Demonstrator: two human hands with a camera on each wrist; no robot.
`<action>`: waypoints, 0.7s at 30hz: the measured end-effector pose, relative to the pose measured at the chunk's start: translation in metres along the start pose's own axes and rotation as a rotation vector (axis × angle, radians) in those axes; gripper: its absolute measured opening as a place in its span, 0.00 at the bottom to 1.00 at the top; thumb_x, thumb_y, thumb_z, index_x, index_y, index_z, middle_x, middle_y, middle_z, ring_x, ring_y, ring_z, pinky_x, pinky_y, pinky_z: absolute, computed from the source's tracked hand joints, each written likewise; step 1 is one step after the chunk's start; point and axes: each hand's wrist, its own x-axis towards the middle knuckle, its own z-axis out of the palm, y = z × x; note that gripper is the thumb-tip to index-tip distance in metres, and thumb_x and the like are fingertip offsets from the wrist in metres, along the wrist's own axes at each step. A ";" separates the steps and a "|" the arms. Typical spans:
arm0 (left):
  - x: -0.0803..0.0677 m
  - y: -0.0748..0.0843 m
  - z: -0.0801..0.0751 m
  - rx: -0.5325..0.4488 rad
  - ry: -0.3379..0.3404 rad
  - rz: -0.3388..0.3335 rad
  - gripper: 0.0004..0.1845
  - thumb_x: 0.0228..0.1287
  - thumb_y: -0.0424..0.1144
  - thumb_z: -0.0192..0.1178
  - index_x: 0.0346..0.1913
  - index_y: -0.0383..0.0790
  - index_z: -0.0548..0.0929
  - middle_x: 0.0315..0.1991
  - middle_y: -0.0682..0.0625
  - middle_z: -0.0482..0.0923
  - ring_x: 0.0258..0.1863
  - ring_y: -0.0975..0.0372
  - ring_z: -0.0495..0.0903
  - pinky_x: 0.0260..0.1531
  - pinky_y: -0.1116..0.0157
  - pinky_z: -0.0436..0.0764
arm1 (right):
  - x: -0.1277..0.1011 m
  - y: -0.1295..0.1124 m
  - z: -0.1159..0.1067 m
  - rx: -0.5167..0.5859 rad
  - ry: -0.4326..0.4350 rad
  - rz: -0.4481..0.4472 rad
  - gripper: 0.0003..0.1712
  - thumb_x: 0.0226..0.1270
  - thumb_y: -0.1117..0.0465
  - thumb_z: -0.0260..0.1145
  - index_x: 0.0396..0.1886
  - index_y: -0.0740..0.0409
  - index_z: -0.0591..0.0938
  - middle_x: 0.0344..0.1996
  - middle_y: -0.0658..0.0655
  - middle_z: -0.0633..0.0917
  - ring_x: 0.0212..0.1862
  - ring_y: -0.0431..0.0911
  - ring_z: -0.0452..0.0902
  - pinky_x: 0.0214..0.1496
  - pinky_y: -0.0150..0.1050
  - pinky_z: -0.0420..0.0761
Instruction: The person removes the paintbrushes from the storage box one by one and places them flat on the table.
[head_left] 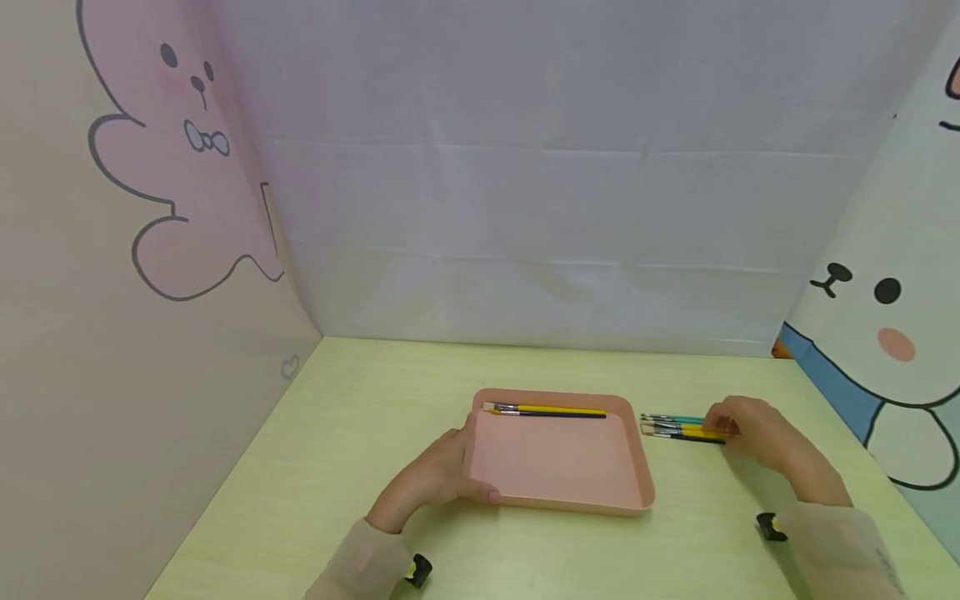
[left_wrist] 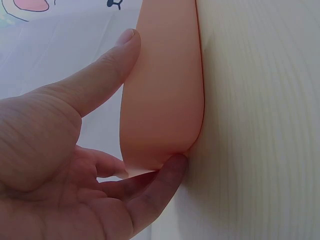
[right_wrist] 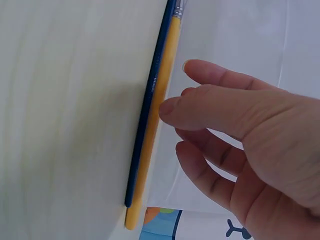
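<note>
A left hand (head_left: 435,479) grips the near-left corner of a shallow pink tray (head_left: 558,496) on a pale green table (head_left: 360,425), thumb along its rim. Two brushes (head_left: 547,410), yellow and dark, lie at the tray's far edge. Right of the tray, the right hand (head_left: 750,429) hovers with loosely curled fingers at a small bunch of teal, yellow and dark paintbrushes (head_left: 675,427), gripping none.

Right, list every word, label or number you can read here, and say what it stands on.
No readable text anywhere.
Dark blue paintbrush handle beside the right hand: a faint imprint, too small and blurred to read.
Pink plastic tray, wall cartoons: no words.
</note>
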 end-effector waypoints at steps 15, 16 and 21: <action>0.002 -0.001 0.000 0.008 -0.001 0.016 0.54 0.48 0.47 0.87 0.74 0.40 0.64 0.50 0.44 0.81 0.47 0.53 0.78 0.53 0.54 0.76 | 0.000 -0.025 -0.012 0.014 0.084 -0.120 0.26 0.53 0.74 0.82 0.53 0.59 0.88 0.44 0.53 0.89 0.41 0.48 0.84 0.44 0.48 0.87; 0.002 0.000 0.000 0.007 -0.002 0.016 0.54 0.48 0.47 0.87 0.73 0.40 0.64 0.50 0.43 0.81 0.47 0.53 0.78 0.53 0.54 0.76 | 0.000 -0.027 -0.013 0.018 0.086 -0.126 0.27 0.53 0.74 0.82 0.55 0.60 0.87 0.45 0.54 0.89 0.42 0.48 0.84 0.44 0.48 0.87; 0.000 0.001 0.000 0.009 -0.003 0.010 0.53 0.48 0.47 0.87 0.73 0.39 0.65 0.50 0.43 0.81 0.47 0.53 0.78 0.53 0.55 0.76 | 0.000 -0.039 -0.016 0.036 0.131 -0.200 0.32 0.51 0.73 0.84 0.58 0.61 0.85 0.46 0.57 0.88 0.43 0.53 0.85 0.42 0.48 0.87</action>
